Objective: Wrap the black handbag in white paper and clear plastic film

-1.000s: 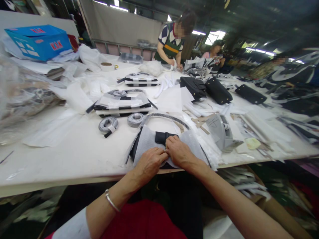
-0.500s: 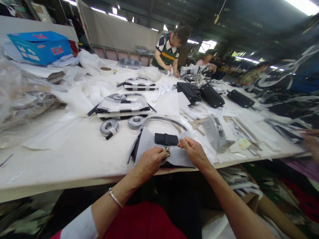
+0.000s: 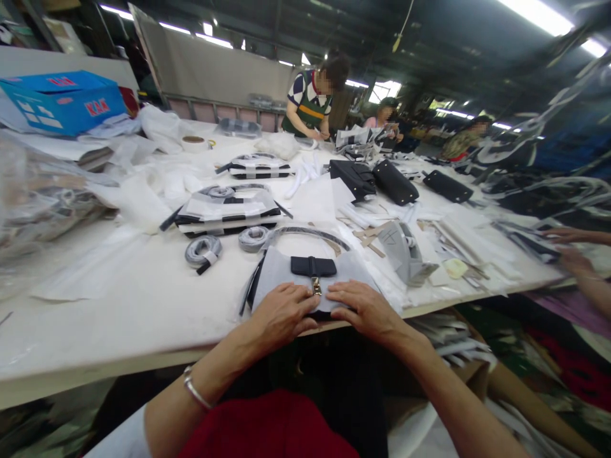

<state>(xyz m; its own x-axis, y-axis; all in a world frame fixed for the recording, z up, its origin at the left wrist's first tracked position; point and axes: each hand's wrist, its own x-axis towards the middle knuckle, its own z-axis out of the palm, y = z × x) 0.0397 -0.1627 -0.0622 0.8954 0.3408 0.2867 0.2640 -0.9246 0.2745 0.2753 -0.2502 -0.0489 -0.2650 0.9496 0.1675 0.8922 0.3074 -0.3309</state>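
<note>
In front of me at the table's near edge lies a black handbag (image 3: 273, 277), its front covered by pale grey wrapping sheet. A black flap strap (image 3: 312, 265) with a gold clasp (image 3: 316, 286) shows uncovered in the middle. The bag's handle (image 3: 305, 231), wrapped in clear film, arches away on the far side. My left hand (image 3: 285, 312) rests on the bag's lower front, left of the clasp, fingers stretched out. On the other side of the clasp, my right hand (image 3: 365, 308) lies with fingers spread over the sheet. Both thumbs are near the bag's lower edge.
Two wrapped strap coils (image 3: 203, 252) (image 3: 254, 238) and a wrapped bag (image 3: 226, 208) lie beyond. Black bag parts (image 3: 395, 181) and paper scraps (image 3: 443, 238) spread rightward. A blue box (image 3: 62, 102) stands far left. A co-worker's hands (image 3: 575, 254) work at right; other people (image 3: 310, 102) are behind.
My right hand has uncurled from a pinch beside the flap strap and moved down onto the bag's front. My left hand's fingers have straightened and left the clasp. The view has shifted slightly.
</note>
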